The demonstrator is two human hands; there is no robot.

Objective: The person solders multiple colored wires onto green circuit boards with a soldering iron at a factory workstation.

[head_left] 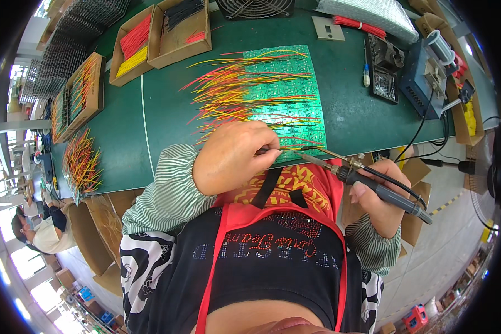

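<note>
A green panel of circuit boards [286, 89] lies on the bench, with rows of red, yellow and dark wires [222, 92] sticking out past its left side. My left hand [236, 153] is closed over the panel's near edge, thumb and forefinger pinching what looks like a thin black wire [263, 150]. Its far end is hidden in the fingers. In my right hand [384, 195] is a grey soldering iron [392, 201] with a thin feed tube along it. The iron's tip points left, close to the panel's near edge and just right of my left fingertips.
Cardboard boxes of red and yellow wires [133, 47] and black wires [181, 16] stand at the back left. A wire bundle [80, 161] lies at the left edge. The blue soldering station [423, 86], a black tray [385, 83] and a brush [366, 75] sit right. A fan [255, 6] is behind.
</note>
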